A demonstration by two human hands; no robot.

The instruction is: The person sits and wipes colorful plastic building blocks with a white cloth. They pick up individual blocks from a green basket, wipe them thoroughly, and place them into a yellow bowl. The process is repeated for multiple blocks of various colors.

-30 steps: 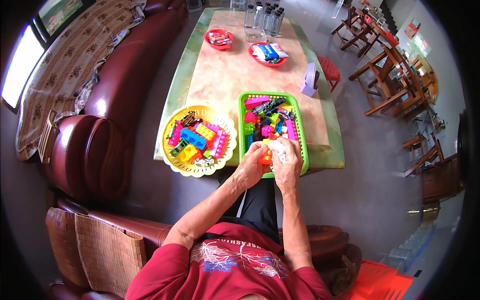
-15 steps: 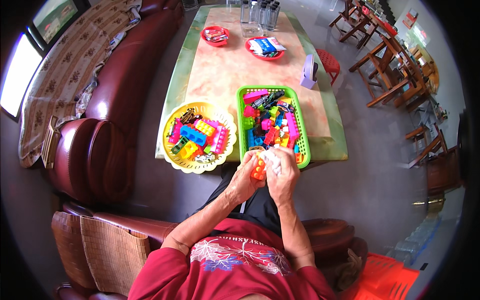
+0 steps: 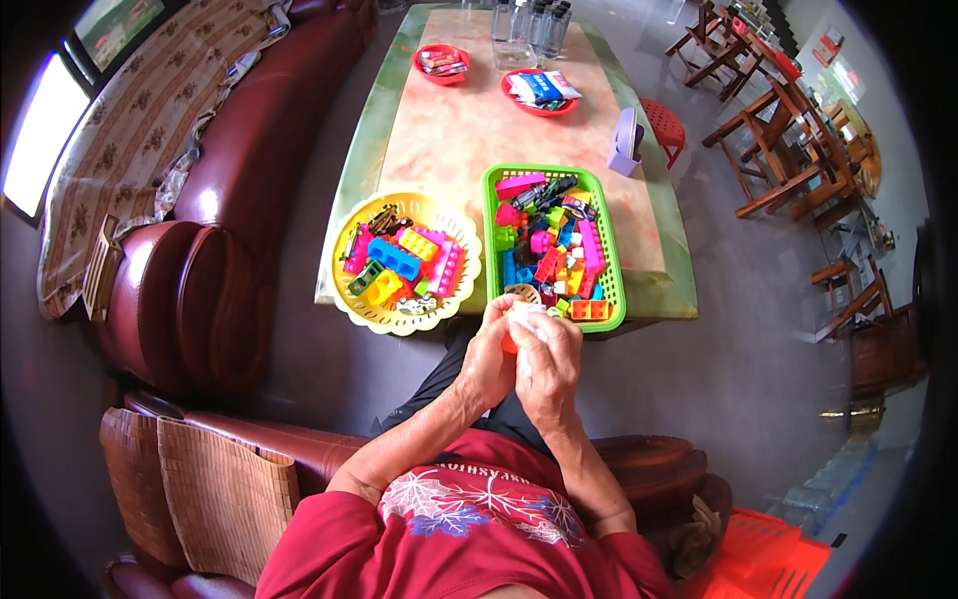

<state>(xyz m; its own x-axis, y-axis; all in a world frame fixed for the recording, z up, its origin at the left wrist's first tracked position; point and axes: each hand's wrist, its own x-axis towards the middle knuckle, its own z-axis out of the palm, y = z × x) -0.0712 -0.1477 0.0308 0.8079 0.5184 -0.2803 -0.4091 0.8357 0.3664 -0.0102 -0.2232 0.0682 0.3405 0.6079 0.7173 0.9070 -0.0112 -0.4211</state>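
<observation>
A dark red leather sofa [image 3: 249, 180] runs along the left of the long table [image 3: 449, 150], whose top is pinkish marble with a green border. A patterned cloth [image 3: 130, 120] covers the sofa's back. Wooden chairs [image 3: 788, 130] stand to the right, well apart from the table, with a red-and-white sign [image 3: 826, 48] on the wall beyond them.

At the near edge of the table sit a round yellow basket [image 3: 351, 299] and, just beside it on the right, a rectangular green basket [image 3: 614, 290], both filled with bright plastic building blocks. Farther up the table lie two red dishes: the right dish [image 3: 519, 100] holds a blue-and-white packet [image 3: 544, 87], the left dish [image 3: 424, 68] small wrapped items too small to tell. A lilac box [image 3: 627, 140] stands at the right edge, above a red stool [image 3: 664, 125].

The person, in a red shirt, holds both hands together below the green basket. The left hand [image 3: 486, 361] and right hand [image 3: 547, 361] are both closed around a small block piece [image 3: 509, 344], orange where it shows between the fingers, with something pale at the top; its shape is mostly hidden.
</observation>
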